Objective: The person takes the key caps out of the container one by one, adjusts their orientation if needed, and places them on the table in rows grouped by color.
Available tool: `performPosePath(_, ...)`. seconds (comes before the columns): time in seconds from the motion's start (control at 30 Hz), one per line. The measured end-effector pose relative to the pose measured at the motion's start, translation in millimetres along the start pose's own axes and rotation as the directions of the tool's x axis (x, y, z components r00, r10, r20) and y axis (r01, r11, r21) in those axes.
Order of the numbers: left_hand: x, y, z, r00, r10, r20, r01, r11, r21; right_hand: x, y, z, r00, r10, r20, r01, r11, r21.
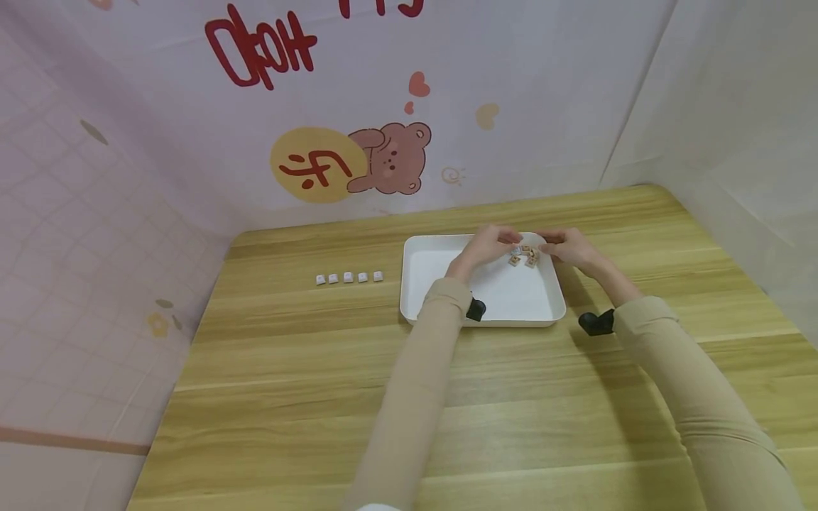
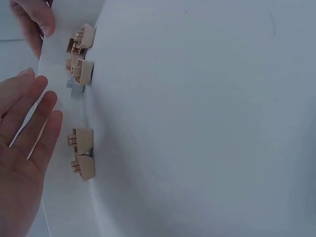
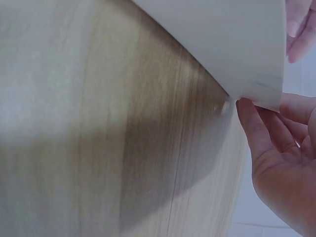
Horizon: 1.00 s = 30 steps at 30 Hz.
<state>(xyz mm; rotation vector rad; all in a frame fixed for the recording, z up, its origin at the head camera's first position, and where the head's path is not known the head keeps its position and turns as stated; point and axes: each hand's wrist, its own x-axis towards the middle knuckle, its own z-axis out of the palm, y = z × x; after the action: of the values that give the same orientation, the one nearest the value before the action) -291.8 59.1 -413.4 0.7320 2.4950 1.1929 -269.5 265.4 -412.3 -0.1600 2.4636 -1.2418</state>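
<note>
A shallow white tray (image 1: 511,298) lies on the table. Several tan keycaps (image 1: 532,261) sit inside its far right part, and the left wrist view shows them with stems exposed along the tray wall. A pale grey keycap (image 2: 75,88) is among them. My left hand (image 1: 487,245) hovers over the tray beside these keycaps, fingers extended, with nothing seen in its grasp. At the tray's far right corner, my right hand (image 1: 573,252) pinches the rim, thumb at the edge and fingers against the outer wall (image 3: 237,44).
Several white keycaps (image 1: 348,277) stand in a spaced row on the wooden table (image 1: 287,397), left of the tray. A printed cloth backdrop (image 1: 543,106) rises behind the table's far edge. Black wrist mounts (image 1: 597,323) stick out from the sleeves.
</note>
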Motion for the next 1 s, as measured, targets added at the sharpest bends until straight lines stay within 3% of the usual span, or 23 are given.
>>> performPosePath(0.13,2.9,-3.2,3.7,0.998,-0.048,0.043,0.045,0.997,0.068,-0.5,0.2,-0.4,1.000,0.000,0.001,0.000,1.000,-0.002)
performPosePath(0.3,6.9,-3.6,5.7,0.993,-0.012,0.115,-0.019,0.964,0.265,-0.4,-0.8,-0.3,1.000,-0.005,-0.007,0.005,1.000,-0.014)
performPosePath(0.37,6.5,-1.8,5.5,0.992,-0.004,0.123,-0.034,0.953,0.300,0.0,-1.1,-0.1,1.000,-0.005,-0.010,0.005,1.000,-0.009)
performPosePath(0.73,2.5,-1.6,2.3,0.995,0.004,0.095,-0.035,0.944,0.329,1.8,0.8,0.3,1.000,-0.007,-0.001,0.007,1.000,0.013)
performPosePath(1.0,0.9,-1.3,-1.9,0.995,-0.011,0.100,-0.017,0.960,0.278,0.7,0.9,0.8,1.000,-0.002,0.001,0.002,1.000,0.011)
